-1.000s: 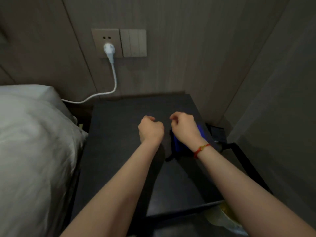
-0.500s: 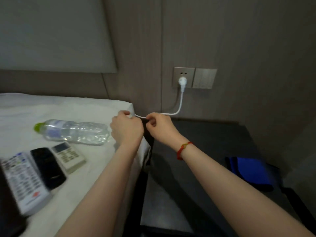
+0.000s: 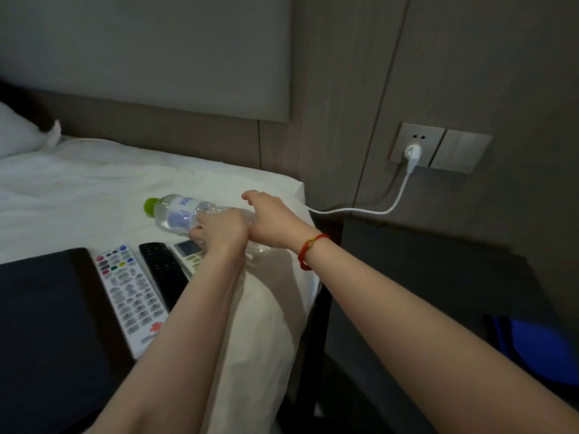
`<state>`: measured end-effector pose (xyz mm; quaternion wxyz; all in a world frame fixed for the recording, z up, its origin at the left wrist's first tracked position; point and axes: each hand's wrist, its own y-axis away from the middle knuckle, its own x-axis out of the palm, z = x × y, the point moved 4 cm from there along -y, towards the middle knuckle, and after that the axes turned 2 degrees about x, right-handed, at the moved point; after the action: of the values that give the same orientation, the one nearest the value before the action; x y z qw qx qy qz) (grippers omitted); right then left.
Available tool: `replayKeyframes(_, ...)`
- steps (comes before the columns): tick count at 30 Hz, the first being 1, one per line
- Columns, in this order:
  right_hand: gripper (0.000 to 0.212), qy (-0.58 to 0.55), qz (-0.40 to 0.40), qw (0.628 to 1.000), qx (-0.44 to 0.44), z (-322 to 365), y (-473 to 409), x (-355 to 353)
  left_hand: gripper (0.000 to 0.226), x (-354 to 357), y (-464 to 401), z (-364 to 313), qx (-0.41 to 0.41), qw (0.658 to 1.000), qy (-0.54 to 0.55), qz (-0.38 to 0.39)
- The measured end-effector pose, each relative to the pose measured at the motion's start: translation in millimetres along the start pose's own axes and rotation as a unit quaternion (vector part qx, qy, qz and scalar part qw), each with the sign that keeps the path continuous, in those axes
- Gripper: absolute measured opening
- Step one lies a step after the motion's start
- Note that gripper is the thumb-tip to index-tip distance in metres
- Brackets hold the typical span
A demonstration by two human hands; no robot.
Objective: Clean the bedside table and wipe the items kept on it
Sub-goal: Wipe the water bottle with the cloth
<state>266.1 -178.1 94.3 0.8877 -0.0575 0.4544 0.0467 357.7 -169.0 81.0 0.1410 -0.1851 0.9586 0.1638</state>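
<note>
A clear water bottle (image 3: 177, 214) with a green cap lies on its side on the white bed (image 3: 94, 195). My left hand (image 3: 219, 228) grips its middle, fingers curled round it. My right hand (image 3: 271, 217), with a red string at the wrist, curls over the bottle's base end. Beside the bottle lie a white remote (image 3: 131, 292), a black remote (image 3: 163, 270) and a small white remote (image 3: 188, 255), partly under my left forearm. The dark bedside table (image 3: 438, 292) stands to the right. A blue cloth (image 3: 539, 349) lies on its near right part.
A dark flat tray (image 3: 47, 324) lies on the bed at lower left. A white cable (image 3: 360, 211) runs from a wall plug (image 3: 412, 153) to the bed corner. A light switch (image 3: 463, 155) sits beside the socket. A pillow (image 3: 15, 133) is at far left.
The view swung left from the table to the bed. Both hands moved from the bed corner near the cable to the water bottle and closed on it.
</note>
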Motion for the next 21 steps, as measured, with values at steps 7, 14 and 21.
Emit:
replayKeyframes(7, 0.049, 0.142, 0.029, 0.989, 0.015, 3.2, -25.0, 27.4, 0.05, -8.3, -7.9, -1.3, -0.007, 1.0, 0.021, 0.019)
replayKeyframes(14, 0.031, 0.109, -0.047, 0.992, 0.047, -0.6, -14.5, 16.6, 0.054, -9.8, 2.4, 1.1, -0.002, 0.999, 0.036, 0.022)
replayKeyframes(21, 0.046, -0.24, -0.077, 0.937, 0.242, -29.6, 39.3, 5.3, 0.063, 2.9, 14.6, -0.6, 0.001, 0.994, 0.065, 0.091)
